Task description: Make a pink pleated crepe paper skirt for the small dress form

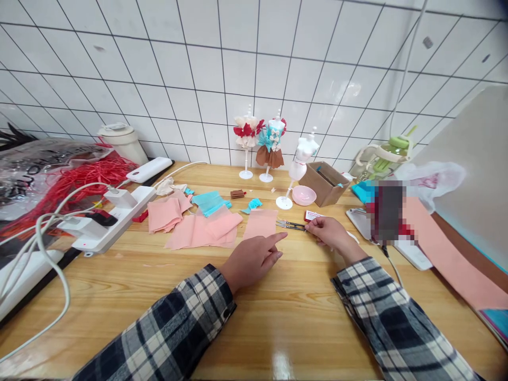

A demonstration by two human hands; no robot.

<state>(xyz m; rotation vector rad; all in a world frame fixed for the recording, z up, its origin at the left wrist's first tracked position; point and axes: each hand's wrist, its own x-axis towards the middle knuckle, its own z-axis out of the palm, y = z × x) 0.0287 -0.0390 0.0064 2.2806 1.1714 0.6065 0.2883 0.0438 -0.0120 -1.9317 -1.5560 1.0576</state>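
Observation:
My right hand [330,233] pinches the handle end of a pair of thread snips [291,226], whose blades point left above the wooden table. Just beyond the blades is a square of pink crepe paper [260,222], lying flat. My left hand [254,259] hovers in front of that square with index finger and thumb stretched out to the right, holding nothing; its other fingers are curled. More pink crepe paper pieces [198,230] lie to the left, and a blue piece [209,202] lies behind them. A small red-and-white box [313,215] sits behind my right hand.
Two dressed mini mannequins [246,140] and a bare white one [304,153] stand at the back. Near them are a pink bowl [304,196] and a cardboard box [325,185]. A power strip [115,222] with cables lies left; a long pink strip [456,254] lies right.

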